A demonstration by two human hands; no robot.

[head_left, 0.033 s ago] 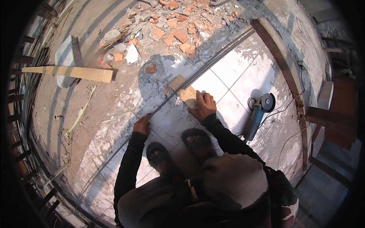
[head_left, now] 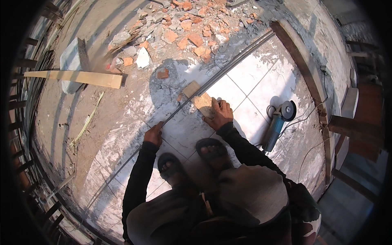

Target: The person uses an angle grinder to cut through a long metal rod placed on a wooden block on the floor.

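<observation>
Several long, thin grey steel bars [head_left: 226, 67] run diagonally across the tiled floor from the lower left to the upper right. My left hand [head_left: 154, 134] is closed around a bar, left of my sandalled feet. Beneath the bars lies a short wooden block [head_left: 203, 102], and its far end sticks out beyond them. My right hand [head_left: 221, 115] grips the near end of this block, with fingers curled and partly hiding it. A small dark shape shows between those fingers, too hidden to name. To the right, an angle grinder [head_left: 274, 130] with a teal body lies on the floor, its disc facing up.
Broken brick and concrete rubble [head_left: 185, 32] is heaped at the far side. A wooden plank [head_left: 77, 78] rests across a pale block [head_left: 72, 61] at the left. A brown beam [head_left: 300, 61] curves along the right side, with a cable [head_left: 304, 112] near it.
</observation>
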